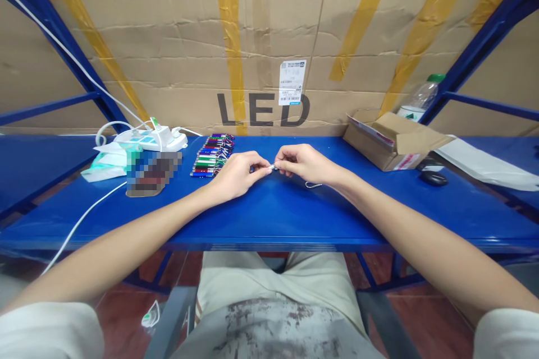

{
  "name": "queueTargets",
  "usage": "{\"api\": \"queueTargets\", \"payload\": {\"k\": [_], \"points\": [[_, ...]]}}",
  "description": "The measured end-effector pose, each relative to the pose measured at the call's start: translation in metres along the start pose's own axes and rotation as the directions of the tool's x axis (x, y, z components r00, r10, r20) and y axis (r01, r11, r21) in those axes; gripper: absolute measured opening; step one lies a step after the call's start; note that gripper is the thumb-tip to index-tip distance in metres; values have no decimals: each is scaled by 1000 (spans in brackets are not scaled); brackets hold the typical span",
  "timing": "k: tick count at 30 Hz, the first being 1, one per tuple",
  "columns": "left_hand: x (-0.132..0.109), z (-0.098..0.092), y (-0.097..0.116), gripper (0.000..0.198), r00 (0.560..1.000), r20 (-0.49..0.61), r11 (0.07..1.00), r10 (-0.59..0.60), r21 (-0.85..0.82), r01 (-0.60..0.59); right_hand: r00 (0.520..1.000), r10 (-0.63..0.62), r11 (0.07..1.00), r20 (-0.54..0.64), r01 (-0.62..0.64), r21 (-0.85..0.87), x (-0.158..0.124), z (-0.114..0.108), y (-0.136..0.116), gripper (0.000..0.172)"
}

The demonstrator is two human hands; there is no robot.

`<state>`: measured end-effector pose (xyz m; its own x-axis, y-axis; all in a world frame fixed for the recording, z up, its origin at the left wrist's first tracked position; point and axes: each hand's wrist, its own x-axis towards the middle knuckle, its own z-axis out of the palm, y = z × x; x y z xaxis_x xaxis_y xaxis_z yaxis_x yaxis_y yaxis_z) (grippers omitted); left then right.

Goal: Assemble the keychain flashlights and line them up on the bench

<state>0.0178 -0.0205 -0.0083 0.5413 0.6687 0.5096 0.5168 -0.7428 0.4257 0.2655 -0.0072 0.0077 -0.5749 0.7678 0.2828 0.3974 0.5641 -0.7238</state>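
Observation:
My left hand (239, 175) and my right hand (307, 164) meet above the middle of the blue table, fingertips almost touching. Both are closed in a pinch on a small shiny, metallic-looking piece (275, 168), mostly hidden by the fingers and too small to name. Under my right wrist, a thin light-coloured loop (313, 184) shows on or just above the table. Just beyond my left hand lies a row of slim tubes (206, 160) in blue, green, red and purple, with metallic ends and small straps at their right side.
A white power strip (158, 139) with cables and a green-and-white packet (113, 160) lie left, beside a blurred-out item (154, 174). At right are an open cardboard box (385, 140), a black mouse (433, 178), white sheets (488, 161) and a bottle (421, 98). A large carton (185, 39) stands behind.

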Motion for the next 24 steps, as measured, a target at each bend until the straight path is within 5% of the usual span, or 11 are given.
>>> {"api": "queueTargets", "payload": {"k": [6,13,20,24], "points": [[-3,-3,-2,28,980,5,951,200,240,-196,993,118,969,3,-116,217,2,5,-5,26],[-5,-1,-4,32,901,54,782,430,477,-402,931,358,839,68,-353,414,5,10,-10,23],[-3,-5,-1,27,837,44,640,545,624,-450,866,470,640,173,-469,609,8,7,-14,22],[-2,-6,-2,27,872,14,721,489,556,-413,885,436,663,166,-440,606,7,7,-14,25]]}}
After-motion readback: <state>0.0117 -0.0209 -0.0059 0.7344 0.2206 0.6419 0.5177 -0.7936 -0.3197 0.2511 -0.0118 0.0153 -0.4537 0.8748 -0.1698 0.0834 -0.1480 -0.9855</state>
